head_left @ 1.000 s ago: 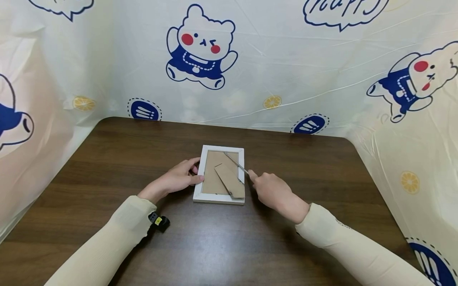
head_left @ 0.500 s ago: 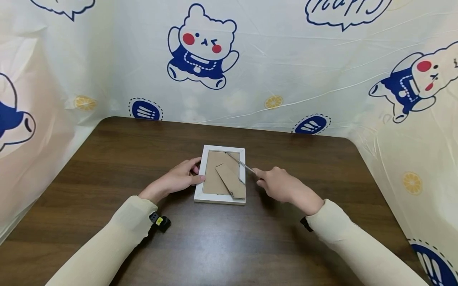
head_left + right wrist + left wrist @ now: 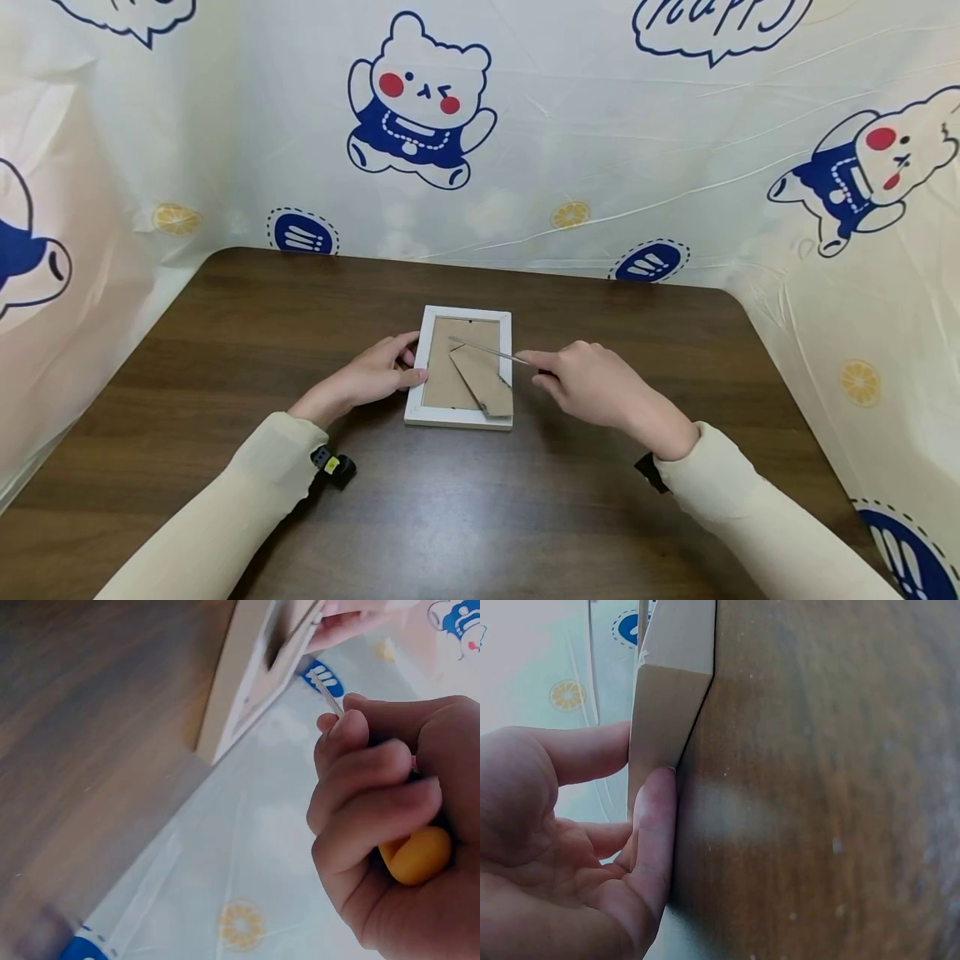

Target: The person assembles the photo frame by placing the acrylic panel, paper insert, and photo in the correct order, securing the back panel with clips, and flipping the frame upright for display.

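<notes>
Frame: a white wooden picture frame [image 3: 459, 368] lies face down at the middle of the dark brown wooden table [image 3: 225, 350], its brown cardboard backing board [image 3: 450, 367] seated inside it.
Stand: a brown cardboard easel flap [image 3: 482, 381] lies across the backing, running toward 5 o'clock.
Left hand [image 3: 367, 377]: fingers relaxed and straight, thumb and fingertips [image 3: 656, 817] pressed against the frame's 9 o'clock edge, bracing it.
Right hand [image 3: 592, 385]: clenched round a yellow-handled screwdriver [image 3: 412, 851]; its thin metal shaft [image 3: 483, 350] reaches toward 9 o'clock over the backing, tip near the board's middle.
Contents: the frame holds only the backing board as far as can be seen; glass or a picture beneath is hidden.
Risk: I judge the tip could skid and gouge the cardboard, or jab toward the bracing fingers, if pushed hard at this shallow angle.
Risk two: levering could shift the frame, since one hand alone steadies it.
Surround: a white bear-print plastic sheet [image 3: 600, 125] walls the table.
</notes>
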`<state>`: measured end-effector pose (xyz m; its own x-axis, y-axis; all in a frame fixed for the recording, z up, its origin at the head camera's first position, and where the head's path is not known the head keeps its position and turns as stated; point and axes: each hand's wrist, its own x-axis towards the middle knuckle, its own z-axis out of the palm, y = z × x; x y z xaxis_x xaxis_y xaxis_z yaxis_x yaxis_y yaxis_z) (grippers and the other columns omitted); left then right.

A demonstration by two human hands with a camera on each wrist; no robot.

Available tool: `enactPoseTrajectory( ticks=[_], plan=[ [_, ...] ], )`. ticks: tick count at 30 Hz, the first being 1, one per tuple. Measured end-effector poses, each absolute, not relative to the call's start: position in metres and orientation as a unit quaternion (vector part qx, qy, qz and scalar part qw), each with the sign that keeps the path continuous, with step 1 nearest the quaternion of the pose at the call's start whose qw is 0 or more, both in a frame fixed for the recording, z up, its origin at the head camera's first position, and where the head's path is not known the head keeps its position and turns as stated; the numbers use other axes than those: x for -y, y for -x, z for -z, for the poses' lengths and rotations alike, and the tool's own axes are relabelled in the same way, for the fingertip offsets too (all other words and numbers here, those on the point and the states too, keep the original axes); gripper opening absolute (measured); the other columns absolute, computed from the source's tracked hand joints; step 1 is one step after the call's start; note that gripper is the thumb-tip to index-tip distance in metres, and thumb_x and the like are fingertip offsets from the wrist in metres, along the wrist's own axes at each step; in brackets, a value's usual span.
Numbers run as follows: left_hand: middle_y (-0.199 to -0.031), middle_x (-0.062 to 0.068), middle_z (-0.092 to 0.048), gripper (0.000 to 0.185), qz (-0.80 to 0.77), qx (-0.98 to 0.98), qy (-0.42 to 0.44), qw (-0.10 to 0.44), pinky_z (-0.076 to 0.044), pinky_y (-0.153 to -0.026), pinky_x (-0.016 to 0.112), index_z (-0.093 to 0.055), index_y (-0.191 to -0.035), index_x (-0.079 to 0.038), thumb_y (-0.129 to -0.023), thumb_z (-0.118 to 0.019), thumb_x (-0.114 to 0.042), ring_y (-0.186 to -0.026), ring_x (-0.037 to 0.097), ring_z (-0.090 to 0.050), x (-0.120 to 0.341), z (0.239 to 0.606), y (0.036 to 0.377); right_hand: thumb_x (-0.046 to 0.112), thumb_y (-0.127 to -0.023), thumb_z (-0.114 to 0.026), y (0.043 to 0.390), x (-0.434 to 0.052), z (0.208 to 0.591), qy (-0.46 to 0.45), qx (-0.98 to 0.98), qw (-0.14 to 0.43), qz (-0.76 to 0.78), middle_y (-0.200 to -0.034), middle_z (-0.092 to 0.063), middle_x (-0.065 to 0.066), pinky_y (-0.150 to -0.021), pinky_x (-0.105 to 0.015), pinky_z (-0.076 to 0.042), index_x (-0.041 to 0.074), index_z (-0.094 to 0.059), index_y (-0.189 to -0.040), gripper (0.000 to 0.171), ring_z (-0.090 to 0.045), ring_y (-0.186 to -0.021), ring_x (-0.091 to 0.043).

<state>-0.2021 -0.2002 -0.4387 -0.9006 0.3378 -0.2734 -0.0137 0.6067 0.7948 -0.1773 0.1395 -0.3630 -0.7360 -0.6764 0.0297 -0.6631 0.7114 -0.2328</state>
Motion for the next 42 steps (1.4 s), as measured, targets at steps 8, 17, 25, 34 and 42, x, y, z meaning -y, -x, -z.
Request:
enactPoseTrajectory(
  ticks=[8, 17, 25, 34, 42],
  plan=[
    [-0.126, 0.018, -0.048, 0.077, -0.444, -0.867, -0.088, 0.208, -0.05, -0.086, 0.034, -0.029, -0.166, -0.002, -0.103, -0.067, -0.023, -0.101, 0.025, -0.058, 0.199, 0.439, 0.202, 0.014, -0.095, -0.079, 0.155, -0.124, 0.363, 0.399, -0.913, -0.073, 0.036, -0.062, -0.055, 0.004, -0.04, -0.024, -0.032, 0.02, -0.077, -0.127, 0.032, -0.047, -0.05, -0.01],
    [-0.126, 0.018, -0.049, 0.078, -0.446, -0.865, -0.078, 0.216, -0.051, -0.091, 0.035, -0.028, -0.166, -0.002, -0.101, -0.067, -0.021, -0.103, 0.025, -0.064, 0.199, 0.439, 0.201, 0.015, -0.093, -0.08, 0.142, -0.111, 0.369, 0.403, -0.904, -0.14, -0.018, -0.062, -0.055, 0.003, -0.036, -0.027, -0.03, 0.024, -0.078, -0.121, 0.029, -0.049, -0.046, -0.016],
    [-0.126, 0.017, -0.049, 0.078, -0.441, -0.868, -0.07, 0.219, -0.048, -0.091, 0.036, -0.027, -0.167, -0.003, -0.102, -0.066, -0.022, -0.104, 0.025, -0.063, 0.199, 0.439, 0.202, 0.014, -0.094, -0.079, 0.139, -0.103, 0.372, 0.4, -0.904, -0.147, -0.033, -0.06, -0.053, 0.003, -0.037, -0.025, -0.027, 0.023, -0.077, -0.122, 0.03, -0.04, -0.043, -0.013],
    [-0.128, 0.018, -0.048, 0.079, -0.451, -0.863, -0.071, 0.218, -0.052, -0.094, 0.038, -0.027, -0.167, -0.003, -0.101, -0.066, -0.021, -0.104, 0.026, -0.063, 0.2, 0.439, 0.202, 0.001, -0.089, -0.073, 0.134, -0.099, 0.371, 0.399, -0.898, -0.173, -0.065, -0.062, -0.055, 0.001, -0.037, -0.026, -0.026, 0.024, -0.078, -0.123, 0.041, -0.037, -0.042, -0.014],
    [-0.127, 0.018, -0.049, 0.079, -0.452, -0.863, -0.071, 0.216, -0.052, -0.091, 0.036, -0.027, -0.167, -0.004, -0.101, -0.066, -0.021, -0.102, 0.026, -0.065, 0.2, 0.441, 0.203, -0.003, -0.085, -0.072, 0.129, -0.095, 0.368, 0.39, -0.9, -0.183, -0.068, -0.063, -0.056, 0.001, -0.037, -0.027, -0.028, 0.024, -0.079, -0.124, 0.048, -0.039, -0.042, -0.015]
  ],
)
